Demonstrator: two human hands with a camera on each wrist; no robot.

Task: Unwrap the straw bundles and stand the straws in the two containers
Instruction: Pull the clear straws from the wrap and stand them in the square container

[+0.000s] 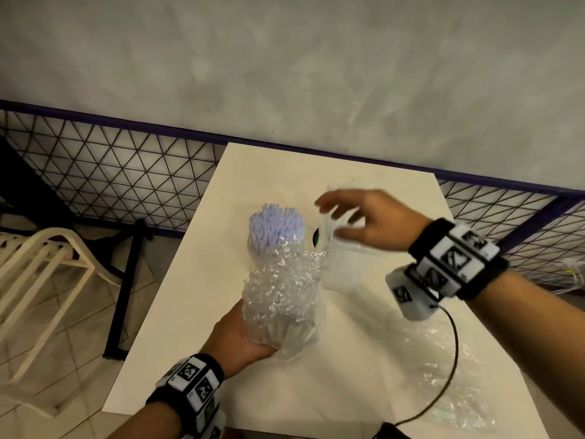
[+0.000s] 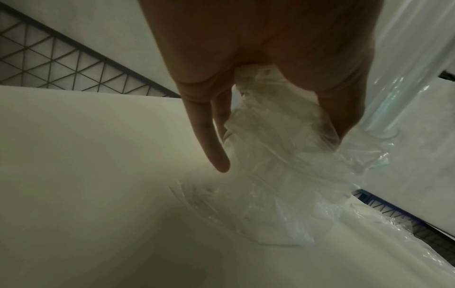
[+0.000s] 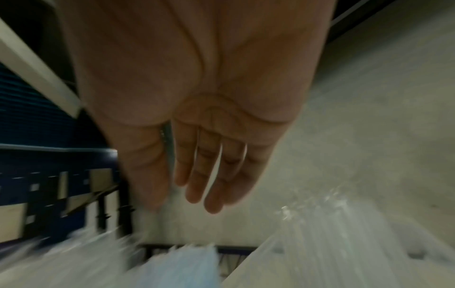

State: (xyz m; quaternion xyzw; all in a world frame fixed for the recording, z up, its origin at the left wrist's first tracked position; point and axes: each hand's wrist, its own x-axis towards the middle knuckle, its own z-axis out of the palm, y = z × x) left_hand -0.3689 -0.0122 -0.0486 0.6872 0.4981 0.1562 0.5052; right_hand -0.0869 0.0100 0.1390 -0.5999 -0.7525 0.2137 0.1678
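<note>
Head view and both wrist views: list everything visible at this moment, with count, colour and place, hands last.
straw bundle: one, pale blue-white, upright at table centre, tips bare
plastic wrap: one, clear and crinkled, pushed down round the bundle's lower part
clear container: one seen, transparent, right of the bundle, partly behind the right hand
loose plastic sheet: one, clear, flat on the table's near right
table: one, cream
mesh fence: one, black wire with purple rail, behind the table
chair: one, cream, on the floor at left
wrist bands: two, black with white markers, one per wrist
left hand: holds the wrapped bundle's base
right hand: open, fingers spread, above the container
</note>
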